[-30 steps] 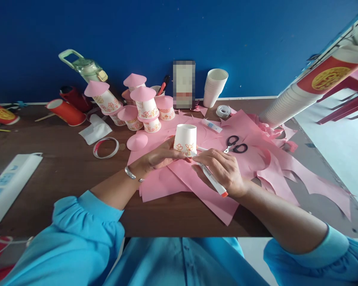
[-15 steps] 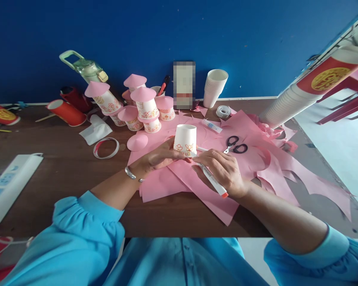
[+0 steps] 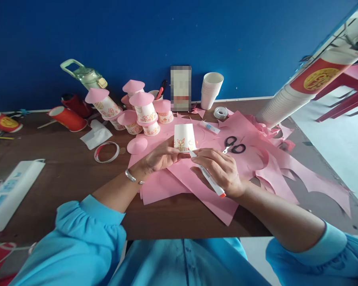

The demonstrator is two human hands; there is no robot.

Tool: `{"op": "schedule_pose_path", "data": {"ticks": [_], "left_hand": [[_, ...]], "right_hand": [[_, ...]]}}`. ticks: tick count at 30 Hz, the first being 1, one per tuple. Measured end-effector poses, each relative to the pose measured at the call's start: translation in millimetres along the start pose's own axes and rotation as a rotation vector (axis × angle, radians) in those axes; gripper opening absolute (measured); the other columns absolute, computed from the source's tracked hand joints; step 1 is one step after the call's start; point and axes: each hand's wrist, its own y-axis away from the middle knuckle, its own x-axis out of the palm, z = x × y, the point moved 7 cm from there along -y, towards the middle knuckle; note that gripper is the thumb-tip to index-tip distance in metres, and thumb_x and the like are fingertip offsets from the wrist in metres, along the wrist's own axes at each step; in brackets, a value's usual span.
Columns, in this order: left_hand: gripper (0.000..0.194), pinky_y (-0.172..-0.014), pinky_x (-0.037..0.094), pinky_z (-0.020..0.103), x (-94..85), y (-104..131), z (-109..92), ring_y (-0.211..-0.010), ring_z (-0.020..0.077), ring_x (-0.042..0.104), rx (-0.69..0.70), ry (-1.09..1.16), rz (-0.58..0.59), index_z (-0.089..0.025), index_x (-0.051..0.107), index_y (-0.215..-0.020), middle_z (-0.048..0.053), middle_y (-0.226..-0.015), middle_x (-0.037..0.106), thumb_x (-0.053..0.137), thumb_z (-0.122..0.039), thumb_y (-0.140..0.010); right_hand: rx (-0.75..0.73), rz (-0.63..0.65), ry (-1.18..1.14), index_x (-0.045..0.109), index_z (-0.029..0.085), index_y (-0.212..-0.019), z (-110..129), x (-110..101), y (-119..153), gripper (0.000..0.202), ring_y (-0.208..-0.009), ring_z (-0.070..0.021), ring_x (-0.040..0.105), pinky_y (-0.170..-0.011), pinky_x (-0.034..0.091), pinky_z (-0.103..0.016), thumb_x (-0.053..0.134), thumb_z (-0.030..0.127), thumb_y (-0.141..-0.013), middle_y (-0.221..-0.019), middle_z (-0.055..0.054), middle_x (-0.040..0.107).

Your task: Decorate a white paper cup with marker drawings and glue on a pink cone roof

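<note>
A white paper cup (image 3: 184,134), upside down, is held at its rim by my left hand (image 3: 164,157). Red, orange and green flower drawings run around its lower part. My right hand (image 3: 219,169) grips a white marker (image 3: 210,180) with an orange-red end; its tip is at the cup's rim. Whether the tip touches the cup I cannot tell. Under both hands lie pink paper sheets (image 3: 164,184). Black-handled scissors (image 3: 234,145) rest on the paper beyond my right hand. A white glue tube (image 3: 209,127) lies behind the cup.
Several decorated cups with pink cone roofs (image 3: 141,99) stand at the back left, near a loose pink cone (image 3: 137,145) and a tape roll (image 3: 106,152). Stacked white cups (image 3: 212,89) stand by the wall; a taller cup stack (image 3: 286,103) leans at right. A power strip (image 3: 16,194) lies left.
The cup has turned in my left hand, so different flowers face me. My right hand keeps the marker near the rim. The camera view has shifted slightly.
</note>
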Motion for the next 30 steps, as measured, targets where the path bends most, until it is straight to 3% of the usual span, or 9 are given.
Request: {"op": "schedule_pose_path", "data": {"ticks": [5, 11, 18, 23, 30], "left_hand": [[0.062, -0.098, 0.059, 0.039, 2.9, 3.3, -0.1, -0.119, 0.0310, 0.075, -0.029, -0.103, -0.036, -0.021, 0.066, -0.138, 0.011, -0.117, 0.080, 0.089, -0.028, -0.082], [0.039, -0.084, 0.061, 0.032, 1.7, 6.8, -3.7, -0.100, 0.0224, 0.077, -0.026, -0.068, -0.084, -0.019, 0.073, -0.118, 0.009, -0.112, 0.080, 0.087, -0.026, -0.083], [0.034, -0.080, 0.060, 0.029, -11.3, 5.6, 0.8, -0.092, 0.0191, 0.075, -0.008, -0.040, -0.121, -0.019, 0.074, -0.106, 0.005, -0.102, 0.080, 0.090, -0.021, -0.076], [0.042, -0.078, 0.061, 0.030, -10.0, 5.6, 0.6, -0.089, 0.0198, 0.077, -0.033, -0.026, -0.124, -0.022, 0.072, -0.121, 0.004, -0.100, 0.080, 0.086, -0.023, -0.081], [0.066, -0.097, 0.063, 0.044, -10.4, 4.5, 0.6, -0.114, 0.0331, 0.077, -0.057, 0.011, -0.145, -0.018, 0.065, -0.141, 0.015, -0.123, 0.079, 0.082, -0.032, -0.080]], "right_hand": [[-0.032, 0.025, -0.021, 0.063, 0.016, -0.122, 4.2, 4.0, 1.6, 0.019, -0.102, -0.0230, 0.080, -0.080, 0.069, -0.034, 0.067, 0.018, -0.103, -0.102, -0.009, 0.076], [-0.032, 0.008, 0.003, 0.062, 0.016, -0.120, 3.3, -0.7, -1.9, 0.018, -0.090, -0.0205, 0.078, -0.074, 0.067, -0.033, 0.069, 0.019, -0.103, -0.097, -0.008, 0.077], [-0.032, 0.017, 0.000, 0.063, 0.015, -0.114, 3.8, -2.6, -4.3, 0.014, -0.078, -0.0171, 0.074, -0.069, 0.064, -0.029, 0.069, 0.015, -0.101, -0.090, -0.006, 0.075], [-0.042, -0.022, 0.007, 0.062, 0.015, -0.117, 2.3, -3.9, -3.3, 0.016, -0.089, -0.0203, 0.077, -0.075, 0.068, -0.032, 0.068, 0.018, -0.103, -0.097, -0.008, 0.076], [-0.045, -0.007, -0.006, 0.062, 0.015, -0.121, 3.3, 0.0, -1.7, 0.017, -0.093, -0.0208, 0.079, -0.082, 0.071, -0.035, 0.066, 0.020, -0.105, -0.100, -0.009, 0.077]]}}
